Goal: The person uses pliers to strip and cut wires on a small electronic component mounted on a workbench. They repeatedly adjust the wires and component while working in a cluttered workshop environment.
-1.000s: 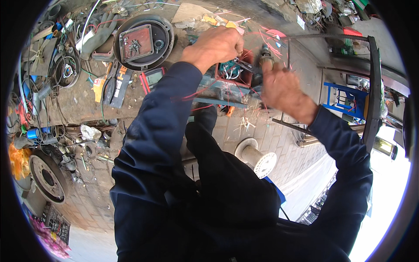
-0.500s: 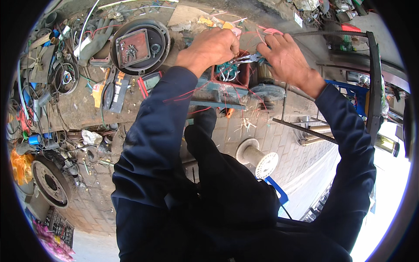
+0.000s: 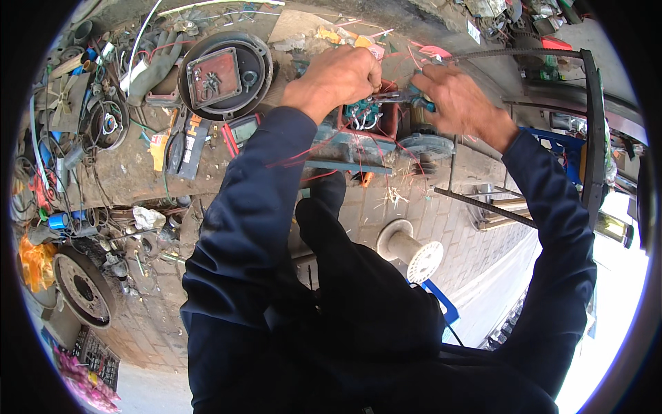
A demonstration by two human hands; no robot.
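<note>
Teal-handled pliers (image 3: 425,105) fill the clenched right hand (image 3: 456,98), left hand (image 3: 334,76) curled, contents unclear; a card (image 3: 196,145) bears lettering.

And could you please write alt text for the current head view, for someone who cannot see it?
The right hand holds pliers over a red box with green parts inside; the left hand is curled at its upper left. To the left, a round dark pan holds a red tray of small metal pieces, and a pale spool rests on paving below.
</note>
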